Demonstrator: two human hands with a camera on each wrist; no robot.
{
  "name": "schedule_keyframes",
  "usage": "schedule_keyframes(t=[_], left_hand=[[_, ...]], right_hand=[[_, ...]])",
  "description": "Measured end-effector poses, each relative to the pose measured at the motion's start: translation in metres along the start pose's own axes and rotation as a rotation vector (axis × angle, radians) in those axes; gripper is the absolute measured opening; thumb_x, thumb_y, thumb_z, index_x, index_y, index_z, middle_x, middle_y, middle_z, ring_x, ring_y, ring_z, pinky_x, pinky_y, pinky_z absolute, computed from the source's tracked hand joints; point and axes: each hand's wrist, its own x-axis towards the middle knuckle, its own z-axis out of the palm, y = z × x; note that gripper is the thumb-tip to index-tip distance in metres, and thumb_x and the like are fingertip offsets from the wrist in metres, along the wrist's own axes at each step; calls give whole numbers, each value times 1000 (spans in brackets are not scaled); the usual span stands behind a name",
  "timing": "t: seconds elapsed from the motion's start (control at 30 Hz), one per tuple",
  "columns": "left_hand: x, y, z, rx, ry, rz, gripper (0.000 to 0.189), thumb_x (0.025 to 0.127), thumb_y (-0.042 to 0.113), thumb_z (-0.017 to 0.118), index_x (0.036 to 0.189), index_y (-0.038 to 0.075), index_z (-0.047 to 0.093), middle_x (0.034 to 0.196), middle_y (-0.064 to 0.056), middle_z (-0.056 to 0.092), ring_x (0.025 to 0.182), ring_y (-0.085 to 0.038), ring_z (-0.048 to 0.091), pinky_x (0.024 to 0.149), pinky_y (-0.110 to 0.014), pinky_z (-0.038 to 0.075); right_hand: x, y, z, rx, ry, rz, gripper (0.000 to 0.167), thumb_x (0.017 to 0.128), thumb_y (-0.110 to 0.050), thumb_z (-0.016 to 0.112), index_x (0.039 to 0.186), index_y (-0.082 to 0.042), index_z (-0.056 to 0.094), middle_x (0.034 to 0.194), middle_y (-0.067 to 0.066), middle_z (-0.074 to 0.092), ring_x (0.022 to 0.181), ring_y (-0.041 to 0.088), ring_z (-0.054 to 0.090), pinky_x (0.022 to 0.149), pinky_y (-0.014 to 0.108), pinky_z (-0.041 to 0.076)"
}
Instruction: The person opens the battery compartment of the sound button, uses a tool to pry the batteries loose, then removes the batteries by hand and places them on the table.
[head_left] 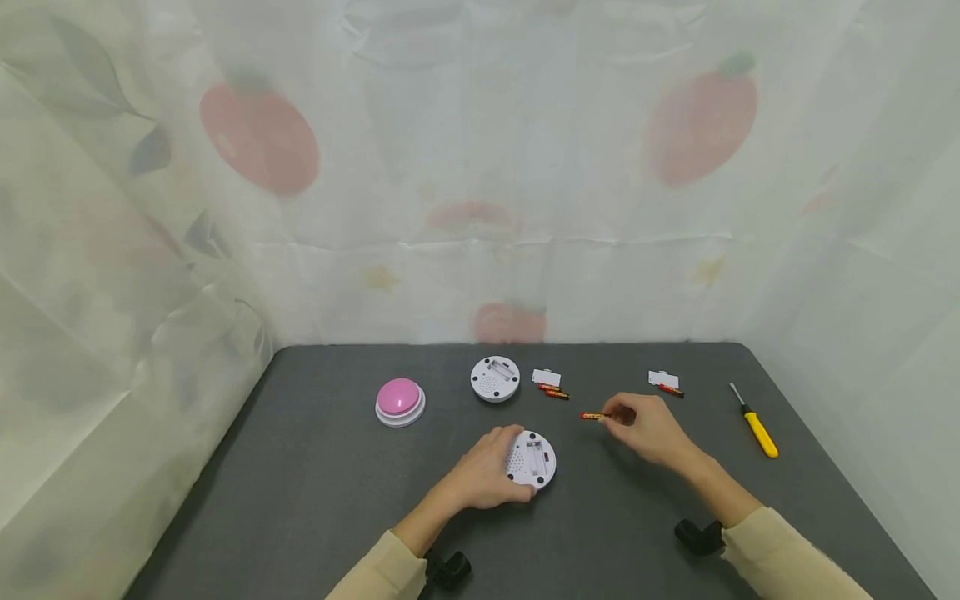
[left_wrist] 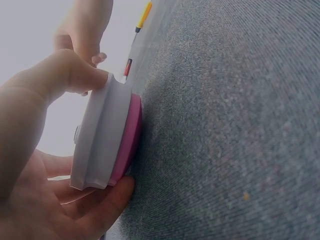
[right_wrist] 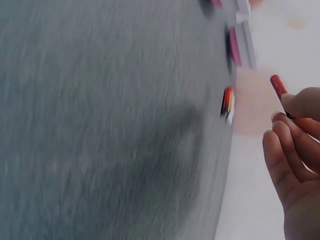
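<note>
Currently, the left hand (head_left: 487, 471) grips an upturned white push-button unit (head_left: 529, 463), its battery compartment (head_left: 537, 457) facing up, in the lower centre of the head view. The right hand (head_left: 647, 427) pinches a slim red-tipped battery (head_left: 592, 416), right of centre. A yellow-handled screwdriver (head_left: 761, 432) lies on the dark counter (head_left: 300, 492) at lower right; a pink-domed button (head_left: 400, 400) sits left of centre.

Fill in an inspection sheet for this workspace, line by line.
Surface: dark grey tabletop.
Job's things: held white unit, underside up, battery bay uncovered; second white unit likewise, beyond it; pink-domed unit, dome up; two batteries by the left cover, one battery by the right cover; yellow screwdriver at far right.
Clutter: nothing seen.
Left hand: grips the held white unit.
Right hand: pinches another battery.
Cables: nothing seen.
Surroundings: pale sheeting printed with red fruit shapes.
</note>
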Motion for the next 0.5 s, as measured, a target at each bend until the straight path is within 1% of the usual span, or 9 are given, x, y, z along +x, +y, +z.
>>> schedule_keyframes(t=[0.23, 0.4, 0.5], left_hand=[[0, 1, -2, -7, -5, -5, 92, 68, 43, 82, 146, 9, 47, 132, -6, 55, 110, -21, 52, 85, -44, 46], [0, 2, -3, -8, -13, -6, 91, 69, 43, 81, 146, 9, 46, 133, -6, 55, 109, -20, 51, 85, -44, 46], [0, 2, -3, -1, -15, -6, 92, 69, 43, 81, 147, 10, 46, 132, -6, 55, 109, -20, 51, 85, -43, 46]], right_hand=[[-2, 26, -17, -23, 116, 92, 7, 90, -8, 77, 92, -13, 72, 79, -7, 65, 70, 7, 58, 63, 28, 48], [-8, 46, -28, -57, 183, 151, 6, 89, -7, 77, 93, -8, 72, 81, 0, 68, 71, 12, 59, 63, 28, 48], [-12, 58, -33, -88, 209, 180, 6, 89, -7, 76, 94, -6, 73, 83, 4, 69, 73, 16, 60, 63, 28, 48]])
